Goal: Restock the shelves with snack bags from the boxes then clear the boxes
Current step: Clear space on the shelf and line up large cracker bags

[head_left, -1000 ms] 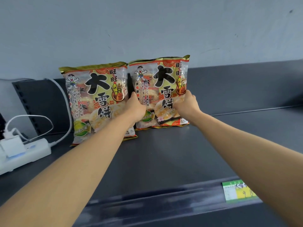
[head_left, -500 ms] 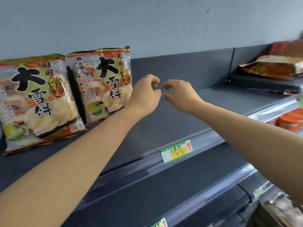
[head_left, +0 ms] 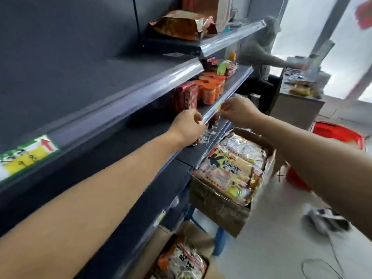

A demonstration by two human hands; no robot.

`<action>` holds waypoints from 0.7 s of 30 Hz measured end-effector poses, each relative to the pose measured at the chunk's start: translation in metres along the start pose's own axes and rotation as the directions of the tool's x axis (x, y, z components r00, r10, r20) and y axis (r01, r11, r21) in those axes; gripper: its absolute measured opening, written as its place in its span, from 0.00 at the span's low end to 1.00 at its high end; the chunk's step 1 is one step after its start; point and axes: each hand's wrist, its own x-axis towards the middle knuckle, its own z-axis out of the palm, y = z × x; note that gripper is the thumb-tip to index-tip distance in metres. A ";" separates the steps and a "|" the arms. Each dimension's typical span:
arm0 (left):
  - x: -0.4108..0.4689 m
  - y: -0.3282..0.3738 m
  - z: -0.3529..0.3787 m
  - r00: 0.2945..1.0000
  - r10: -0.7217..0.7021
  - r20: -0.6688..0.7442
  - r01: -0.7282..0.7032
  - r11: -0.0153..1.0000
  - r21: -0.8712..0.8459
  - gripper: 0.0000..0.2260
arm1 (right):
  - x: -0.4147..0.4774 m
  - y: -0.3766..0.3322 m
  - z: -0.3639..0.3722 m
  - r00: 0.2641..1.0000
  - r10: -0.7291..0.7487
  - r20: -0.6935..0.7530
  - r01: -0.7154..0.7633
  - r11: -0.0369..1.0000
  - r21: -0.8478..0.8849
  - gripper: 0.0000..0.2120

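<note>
An open cardboard box (head_left: pixel 219 206) stands at the right of the dark shelves, raised off the floor, with several snack bags (head_left: pixel 233 168) lying flat in it. A second box (head_left: pixel 167 240) with snack bags (head_left: pixel 181 260) sits on the floor below. My left hand (head_left: pixel 188 124) and my right hand (head_left: pixel 236 110) hover empty in the air above the upper box, fingers loosely curled, in front of a shelf edge (head_left: pixel 225 97). The dark top shelf (head_left: pixel 80 81) fills the left of the view.
Orange jars (head_left: pixel 209 93) and red packs (head_left: pixel 184 97) stand on the middle shelf, a brown bag (head_left: pixel 179 25) higher up. Another person (head_left: pixel 259 51) works at a counter (head_left: pixel 296 101) behind. A red basket (head_left: pixel 338 135), cables and a grey item (head_left: pixel 326 220) lie on the floor.
I have let go of the two bags standing on the top shelf. My view has swung right and down to the boxes, and both empty hands have travelled that way.
</note>
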 end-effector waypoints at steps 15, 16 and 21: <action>0.078 -0.047 0.227 0.691 -0.696 0.196 0.707 0.593 -0.386 0.11 | 0.053 0.189 0.111 0.839 -0.042 0.542 0.146 0.978 -0.150 0.21; 0.079 -0.051 0.235 0.669 -0.714 0.207 0.721 0.556 -0.414 0.15 | 0.053 0.196 0.117 0.823 -0.030 0.567 0.140 0.979 -0.151 0.22; 0.084 -0.069 0.257 0.545 -0.792 0.275 0.788 0.370 -0.492 0.23 | 0.055 0.219 0.143 0.765 0.028 0.644 0.085 0.986 -0.144 0.26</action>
